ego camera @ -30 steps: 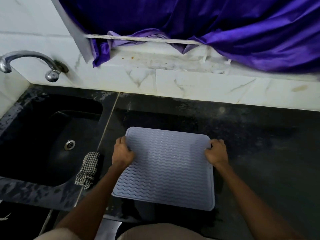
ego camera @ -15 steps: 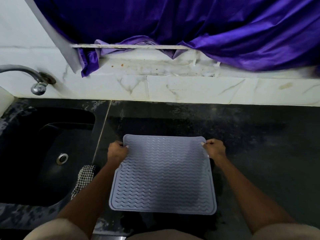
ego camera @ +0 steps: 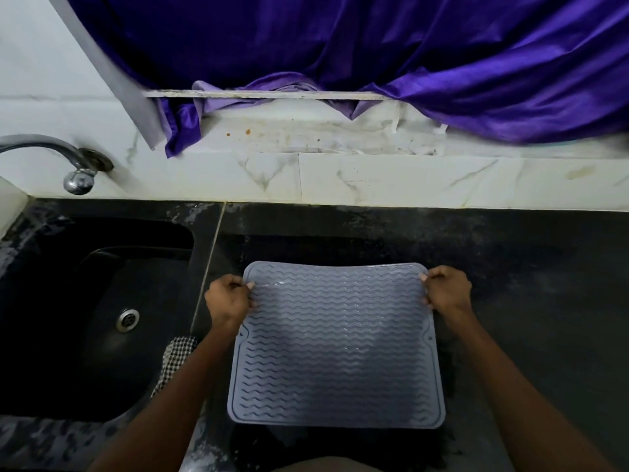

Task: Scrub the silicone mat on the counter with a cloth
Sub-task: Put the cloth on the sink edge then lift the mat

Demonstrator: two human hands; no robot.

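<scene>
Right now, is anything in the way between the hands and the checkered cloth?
Nothing blocks it. The cloth hangs over the sink's edge, just beside the left forearm. But the left hand and right hand both grip the mat.

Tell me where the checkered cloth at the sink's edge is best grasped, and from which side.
Best guess: pinch the bunched upper end of the black-and-white checkered cloth from above. It drapes over the rim between the black sink and counter, partly hidden behind the left forearm. Both the left hand and right hand currently grip the grey wavy-ribbed silicone mat, so the nearer left hand would release first.
</scene>
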